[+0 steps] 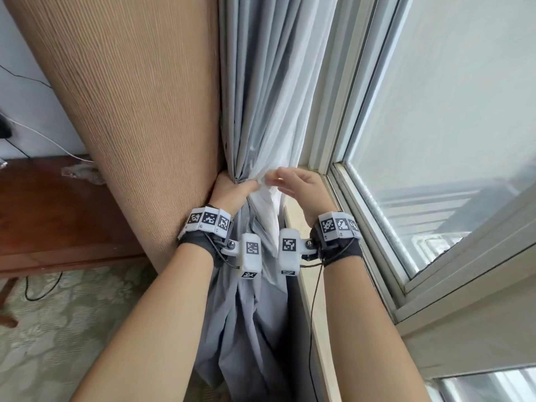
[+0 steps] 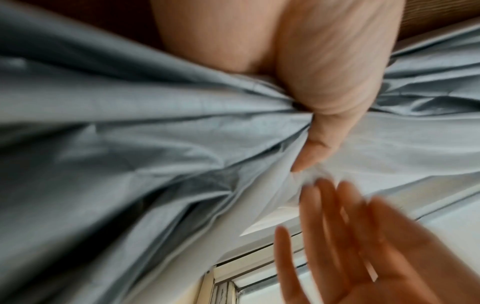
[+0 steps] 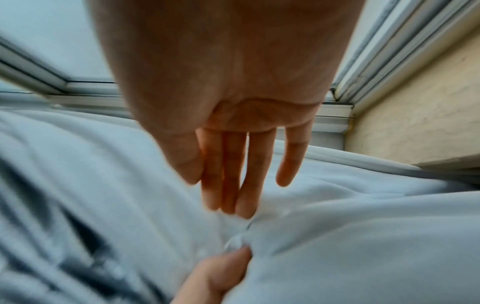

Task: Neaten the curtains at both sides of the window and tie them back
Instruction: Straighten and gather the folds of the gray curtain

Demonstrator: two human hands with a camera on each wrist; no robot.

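A grey-blue curtain [image 1: 261, 91] hangs beside a tan outer curtain [image 1: 139, 105] at the window's left side. My left hand [image 1: 242, 189] grips the grey folds bunched at sill height, with the thumb [image 2: 311, 144] pressed across the gather. A strip of white sheer fabric [image 1: 268, 195] comes out of that bunch. My right hand [image 1: 285, 179] hovers just right of it, fingers [image 3: 228, 185] straight and spread, tips near the white fabric and holding nothing. In the right wrist view my left thumb [image 3: 218, 271] shows at the bottom, on the grey cloth [image 3: 363, 236]. Both wrist views are blurred.
The window frame [image 1: 374, 216] and pane [image 1: 452, 117] fill the right side, with a pale sill [image 1: 316, 300] below my right wrist. A dark wooden table [image 1: 52, 216] stands at left with cables behind it. Patterned carpet [image 1: 58, 329] lies below.
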